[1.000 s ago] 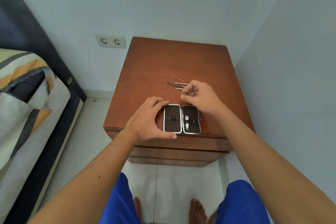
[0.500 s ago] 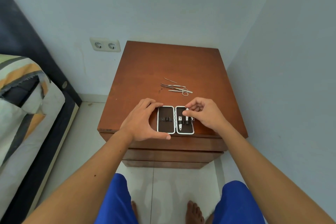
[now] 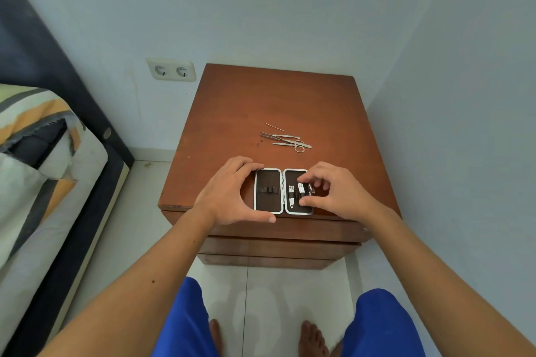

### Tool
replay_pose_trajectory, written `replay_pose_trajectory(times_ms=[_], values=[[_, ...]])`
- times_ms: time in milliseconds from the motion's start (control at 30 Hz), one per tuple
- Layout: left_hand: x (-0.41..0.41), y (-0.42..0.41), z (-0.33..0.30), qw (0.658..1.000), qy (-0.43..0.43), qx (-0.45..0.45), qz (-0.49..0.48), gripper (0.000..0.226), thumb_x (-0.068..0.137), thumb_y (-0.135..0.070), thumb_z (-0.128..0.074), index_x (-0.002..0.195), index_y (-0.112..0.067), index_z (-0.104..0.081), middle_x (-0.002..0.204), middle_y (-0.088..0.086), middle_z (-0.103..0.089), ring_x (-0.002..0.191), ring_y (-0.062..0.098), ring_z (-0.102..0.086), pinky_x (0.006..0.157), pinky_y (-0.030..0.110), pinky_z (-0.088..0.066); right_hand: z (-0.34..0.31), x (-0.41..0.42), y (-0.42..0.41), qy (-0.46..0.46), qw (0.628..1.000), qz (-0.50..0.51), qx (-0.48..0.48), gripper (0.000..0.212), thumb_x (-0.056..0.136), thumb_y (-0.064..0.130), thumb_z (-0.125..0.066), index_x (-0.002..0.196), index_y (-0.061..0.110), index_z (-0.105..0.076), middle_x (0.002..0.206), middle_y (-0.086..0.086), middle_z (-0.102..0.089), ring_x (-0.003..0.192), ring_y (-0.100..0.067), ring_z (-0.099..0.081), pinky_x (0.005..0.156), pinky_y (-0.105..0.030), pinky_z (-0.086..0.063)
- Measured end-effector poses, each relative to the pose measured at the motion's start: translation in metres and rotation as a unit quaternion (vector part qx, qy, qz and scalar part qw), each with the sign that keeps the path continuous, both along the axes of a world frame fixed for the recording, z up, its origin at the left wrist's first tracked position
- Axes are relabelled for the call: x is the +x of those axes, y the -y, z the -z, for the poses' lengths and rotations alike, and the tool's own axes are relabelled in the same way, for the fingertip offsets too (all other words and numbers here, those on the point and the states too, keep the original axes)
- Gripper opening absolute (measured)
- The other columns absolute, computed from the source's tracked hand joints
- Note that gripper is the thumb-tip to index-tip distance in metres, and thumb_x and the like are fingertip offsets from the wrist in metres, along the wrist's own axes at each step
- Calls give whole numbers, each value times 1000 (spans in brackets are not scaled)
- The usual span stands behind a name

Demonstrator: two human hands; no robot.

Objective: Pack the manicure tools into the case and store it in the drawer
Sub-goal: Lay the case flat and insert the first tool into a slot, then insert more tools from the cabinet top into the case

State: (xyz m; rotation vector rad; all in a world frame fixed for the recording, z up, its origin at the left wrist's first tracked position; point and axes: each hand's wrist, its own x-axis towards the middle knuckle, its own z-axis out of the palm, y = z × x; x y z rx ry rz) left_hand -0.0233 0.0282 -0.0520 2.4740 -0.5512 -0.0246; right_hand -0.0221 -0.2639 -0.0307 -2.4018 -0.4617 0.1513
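We have two tools strapped into the right half of the open manicure case [image 3: 282,191]. Our left hand [image 3: 229,193] brackets its edge; our right hand [image 3: 333,193] pinches a seated nail clipper [image 3: 301,189]. The scissors [image 3: 297,144] and other loose tools [image 3: 278,136] wait on the wooden surface [image 3: 261,101], drawers still closed, beside a bed [image 3: 43,153] and wall socket [image 3: 171,69].
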Motion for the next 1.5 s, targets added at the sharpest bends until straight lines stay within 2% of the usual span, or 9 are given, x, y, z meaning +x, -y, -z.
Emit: replay_pose_trajectory(times_ms=[267, 433, 533, 633, 800, 967, 1133, 1333, 1500], values=[[-1, 1, -3, 1000, 1, 0, -3, 115, 54, -83, -88, 150, -31, -50, 141, -17, -44, 125, -7, -35, 102, 20, -34, 4, -7, 3, 18, 1000, -21, -2, 44, 72, 40, -93, 107, 27, -71, 111, 8, -63, 94, -11, -59, 77, -15, -44], [0, 1, -2, 1000, -1, 6, -2, 116, 55, -85, -86, 150, -31, -49, 142, -17, -44, 127, -5, -35, 105, 21, -34, 10, -14, 3, 47, 998, 18, 43, 52, 70, 41, -95, 115, 29, -72, 112, 10, -62, 92, -13, -60, 76, -17, -46], [0, 1, -1, 1000, 0, 11, 1, 117, 55, -86, -85, 151, -29, -49, 144, -15, -44, 130, -1, -37, 107, 22, -34, 14, -6, -1, 72, 989, 74, 103, 34, 77, 30, -92, 107, 25, -77, 102, 7, -66, 85, -13, -62, 72, -20, -46], [1, 1, 1, 1000, 6, 16, 4, 118, 55, -87, -84, 151, -27, -49, 145, -13, -44, 134, 3, -39, 111, 23, -34, 16, 19, -8, 90, 984, 121, 97, 13, 85, 22, -85, 97, 24, -80, 93, 8, -69, 78, -8, -61, 72, -16, -42], [1, 1, 1, 1000, 11, 18, 6, 117, 57, -85, -84, 151, -26, -49, 146, -12, -44, 137, 5, -38, 113, 24, -31, 18, 66, -19, 92, 979, 168, 75, 8, 88, 21, -81, 94, 26, -80, 92, 7, -69, 76, -4, -60, 74, -14, -41], [2, 1, 1, 1000, 10, 16, 7, 117, 56, -88, -82, 151, -27, -50, 144, -13, -45, 137, 4, -38, 114, 25, -32, 21, 88, -19, 83, 980, 178, 42, 18, 87, 23, -82, 106, 23, -81, 86, 10, -59, 73, -3, -55, 72, -9, -39], [3, 1, 2, 1000, 10, 19, 9, 116, 57, -87, -82, 151, -27, -49, 145, -12, -44, 137, 6, -38, 114, 26, -33, 15, 96, -13, 37, 988, 148, -11, 38, 87, 33, -83, 123, 26, -75, 102, -1, -57, 83, -15, -55, 83, -28, -44], [3, 1, 2, 1000, 10, 19, 8, 116, 57, -88, -81, 151, -27, -49, 145, -12, -45, 137, 7, -39, 115, 29, -36, 13, 85, -6, 28, 991, 130, -7, 29, 86, 37, -83, 113, 30, -77, 107, 1, -54, 87, -7, -53, 75, -18, -38], [2, 1, 2, 1000, 14, 19, 8, 115, 57, -88, -81, 150, -28, -49, 144, -12, -45, 136, 7, -39, 115, 28, -36, 13, 80, -4, 28, 989, 144, 15, 18, 83, 35, -87, 98, 29, -80, 105, 3, -60, 86, -7, -56, 77, -23, -43]])
